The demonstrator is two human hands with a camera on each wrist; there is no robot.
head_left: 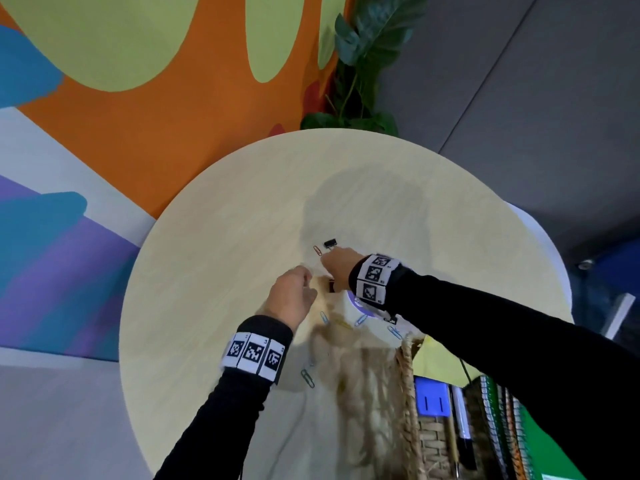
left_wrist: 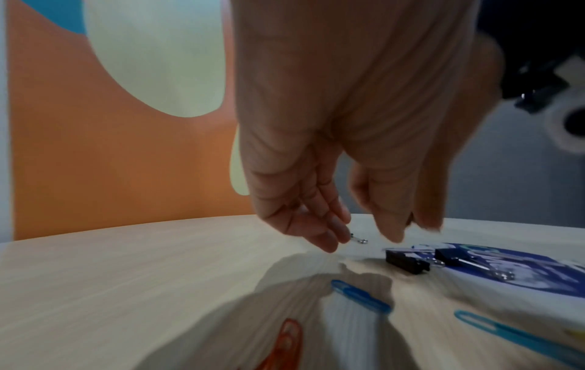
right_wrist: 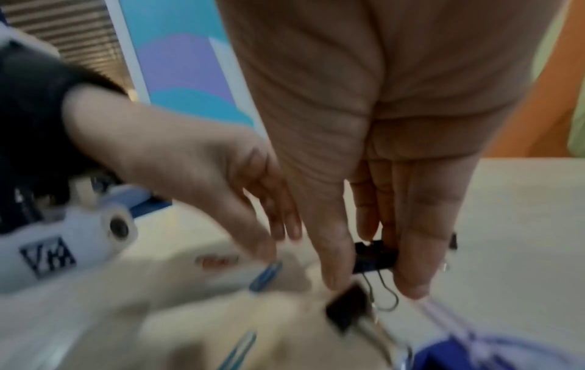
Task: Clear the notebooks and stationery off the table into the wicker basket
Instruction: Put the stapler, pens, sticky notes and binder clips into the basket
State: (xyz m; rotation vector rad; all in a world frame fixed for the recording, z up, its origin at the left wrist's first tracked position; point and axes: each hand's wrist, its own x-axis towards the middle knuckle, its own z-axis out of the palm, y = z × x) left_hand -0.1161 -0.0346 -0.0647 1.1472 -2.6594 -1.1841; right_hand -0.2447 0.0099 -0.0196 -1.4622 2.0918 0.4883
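Painted in orange, pale green, blue and purple shapes, a wall (head_left: pixel 173 109) stands behind a round pale wood table (head_left: pixel 214 244), with a leafy plant (head_left: pixel 363 64) past its far edge. At the near right edge of the table sits the wicker basket (head_left: pixel 410 375), already holding spiral notebooks (head_left: pixel 502 420), a blue item and a dark pen.

Reaching toward the middle of the table, the right hand (head_left: pixel 337 266) points its fingers down at a black binder clip (head_left: pixel 330 243). In the right wrist view its thumb and fingers (right_wrist: pixel 417 250) are close together and pinch a black clip (right_wrist: pixel 375 259) by its body, the wire handles hanging below. A second black clip (right_wrist: pixel 348 308) lies just under the fingertips, blurred.

Just to its left, the left hand (head_left: pixel 294 299) hangs above the table with fingers loosely curved downward. In the left wrist view something small and metallic (left_wrist: pixel 359 239) shows at its fingertips (left_wrist: pixel 329 235); I cannot tell whether they hold it or only touch it.

An orange paper clip (head_left: pixel 317 250) lies beside the binder clip. Blue paper clips (head_left: pixel 324 318) are scattered on the table and on white printed paper (head_left: pixel 374 327) near the basket, and 2 more black clips (left_wrist: pixel 406 260) rest at the paper's edge.
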